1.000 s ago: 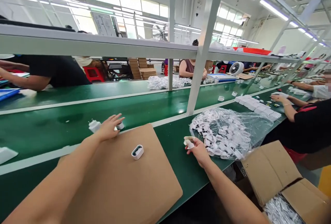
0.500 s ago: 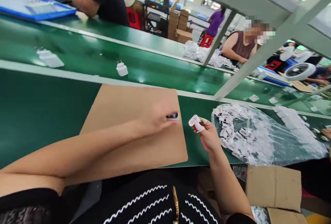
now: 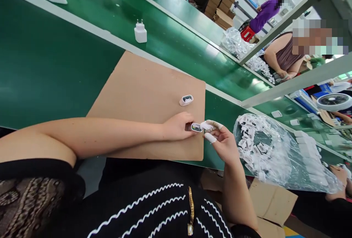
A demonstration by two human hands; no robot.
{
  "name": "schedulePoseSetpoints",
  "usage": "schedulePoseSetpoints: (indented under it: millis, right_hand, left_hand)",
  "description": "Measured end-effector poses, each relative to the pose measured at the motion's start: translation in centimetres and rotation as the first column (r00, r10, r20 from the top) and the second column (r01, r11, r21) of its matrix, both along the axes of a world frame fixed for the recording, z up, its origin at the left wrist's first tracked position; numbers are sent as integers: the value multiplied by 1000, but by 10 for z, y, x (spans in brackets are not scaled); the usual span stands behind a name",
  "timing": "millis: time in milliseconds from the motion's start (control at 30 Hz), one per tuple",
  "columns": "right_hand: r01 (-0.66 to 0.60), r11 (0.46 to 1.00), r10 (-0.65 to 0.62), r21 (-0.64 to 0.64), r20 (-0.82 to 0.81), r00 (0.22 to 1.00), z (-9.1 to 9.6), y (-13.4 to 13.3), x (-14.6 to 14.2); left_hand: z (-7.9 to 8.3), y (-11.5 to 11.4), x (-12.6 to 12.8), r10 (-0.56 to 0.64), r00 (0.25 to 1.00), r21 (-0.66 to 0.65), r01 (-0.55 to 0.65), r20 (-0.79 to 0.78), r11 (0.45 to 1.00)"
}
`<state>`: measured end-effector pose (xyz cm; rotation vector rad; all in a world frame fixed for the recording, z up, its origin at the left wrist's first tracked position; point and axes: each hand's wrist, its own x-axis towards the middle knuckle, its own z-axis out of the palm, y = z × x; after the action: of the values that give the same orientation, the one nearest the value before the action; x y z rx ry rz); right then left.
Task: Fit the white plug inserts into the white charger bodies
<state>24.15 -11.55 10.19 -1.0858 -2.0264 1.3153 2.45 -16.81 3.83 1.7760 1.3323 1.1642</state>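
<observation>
White housing (image 3: pixel 196 127) is over the near right part of the cardboard sheet (image 3: pixel 148 91), open end facing right, circuit parts visible inside. Left hand (image 3: pixel 178 126) has it: fingers curled closed around the body, open end poking out past them. Right hand (image 3: pixel 224 142) is just right of it, fingers bent, thumb and index almost together at the tips with a small white piece (image 3: pixel 206 125) there, right at the housing's open end. Can't tell whether the piece is seated in it. Right thumb wears a white finger cover (image 3: pixel 210 138).

Second housing (image 3: pixel 186 100) sits on the sheet just beyond the left hand, open end up, touched by neither hand.

Sheet lies on the green bench (image 3: pixel 55 58). Right of the right hand: clear bag (image 3: pixel 277 161) full of white plastic parts, white blocks (image 3: pixel 306 153) lined up at its right side. Near right, below bench level: cardboard box (image 3: pixel 272 197).

Far side, past the pale strip: white plug adapter (image 3: pixel 140 33), two pins pointing away; another white item at far left, cut off by the frame edge. Far right: co-worker in a brown top (image 3: pixel 283 52), and a round fan (image 3: pixel 335 101).
</observation>
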Motion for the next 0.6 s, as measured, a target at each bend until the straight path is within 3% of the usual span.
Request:
schedulePoseSetpoints:
  millis: [67, 167, 267, 467, 600]
  right_hand:
    - [22, 970, -44, 240, 84, 995, 2, -2, -4]
    - [-33, 834, -57, 551, 146, 988, 1, -4, -14]
    - [-120, 781, 5, 613, 186, 983, -4, -5, -22]
    - [-183, 714, -21, 675, 282, 959, -13, -1, -24]
    - [-146, 667, -48, 730, 238, 970, -10, -1, -22]
  left_hand:
    - [0, 1, 0, -2, 999, -20, 3, 42, 1000]
    - [0, 2, -1, -17, 998, -41, 19, 60, 999]
    - [-1, 2, -2, -24, 998, -39, 26, 60, 999]
    - [-2, 4, -4, -21, 999, -37, 23, 48, 999]
    - [-1, 4, -4, -20, 999, -63, 23, 46, 998]
